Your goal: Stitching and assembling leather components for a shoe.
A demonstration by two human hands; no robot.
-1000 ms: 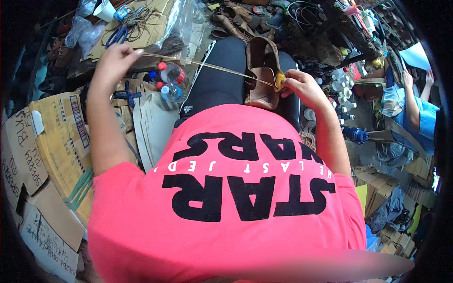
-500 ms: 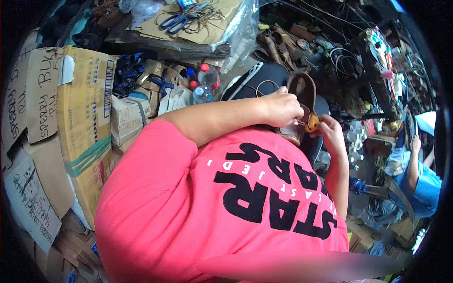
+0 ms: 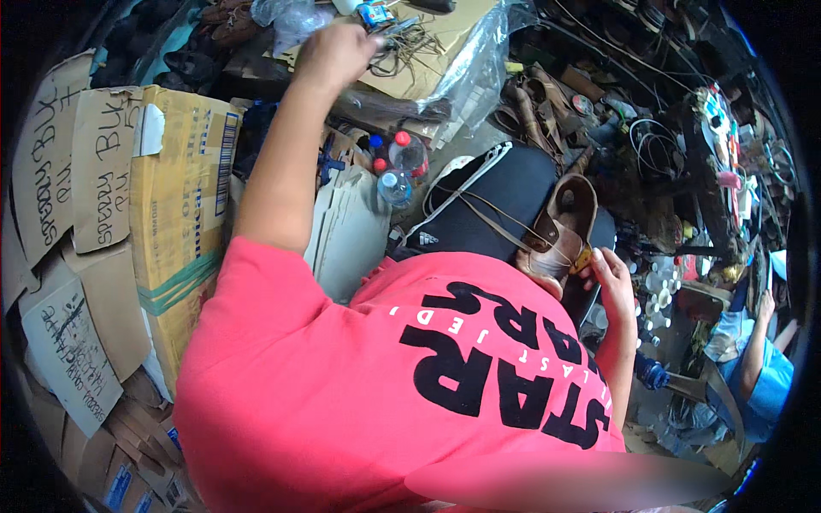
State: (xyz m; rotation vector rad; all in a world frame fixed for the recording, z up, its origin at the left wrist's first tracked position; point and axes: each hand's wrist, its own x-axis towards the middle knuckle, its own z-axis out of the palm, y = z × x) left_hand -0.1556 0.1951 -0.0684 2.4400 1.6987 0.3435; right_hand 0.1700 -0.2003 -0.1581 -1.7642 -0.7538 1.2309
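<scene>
A brown leather shoe (image 3: 575, 208) rests by my lap, with cord or thread (image 3: 499, 214) trailing from it to the left across a dark-clothed leg. Against the shoe's near right side, my right hand (image 3: 612, 275) pinches a small yellow-orange handle (image 3: 582, 259). Whatever tip the handle has is hidden. My left arm stretches far forward to a cardboard-topped surface. There my left hand (image 3: 335, 58) closes over the scissors (image 3: 395, 31); their handles are covered by my fingers and the blades show only partly beside brown cord scraps (image 3: 412, 53).
Capped plastic bottles (image 3: 407, 156) stand between the cardboard surface (image 3: 466, 21) and my leg. Tall cartons (image 3: 184, 184) line the left. Leather scraps (image 3: 534, 107) and cluttered shelving (image 3: 723, 154) fill the far right. Another person in blue (image 3: 757, 368) sits at the right edge.
My left hand has left the shoe and moved far forward and left onto the scissors. The right hand stays at the shoe with the yellow-orange handle. The view has shifted slightly.
</scene>
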